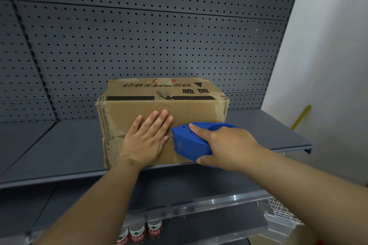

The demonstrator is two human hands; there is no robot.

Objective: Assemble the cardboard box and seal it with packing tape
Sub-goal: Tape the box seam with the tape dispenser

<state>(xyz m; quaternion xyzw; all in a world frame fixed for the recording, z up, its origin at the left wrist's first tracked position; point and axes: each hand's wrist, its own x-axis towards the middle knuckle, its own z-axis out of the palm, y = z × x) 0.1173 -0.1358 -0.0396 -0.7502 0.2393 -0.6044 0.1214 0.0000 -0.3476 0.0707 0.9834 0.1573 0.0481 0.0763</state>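
A worn brown cardboard box (191, 109) with black printed characters stands closed on a grey metal shelf (59, 145). My left hand (146, 137) lies flat with fingers spread against the box's near face. My right hand (225, 145) grips a blue tape dispenser (191, 141), whose front end touches the same face just right of my left hand. Old tape remnants show on the box's top seam and left edge.
Grey pegboard (159, 36) backs the shelf. A white wall and a yellow stick (301, 116) are to the right. On the lower shelves stand bottles with red-white labels (139, 232) and a white wire basket (282, 213).
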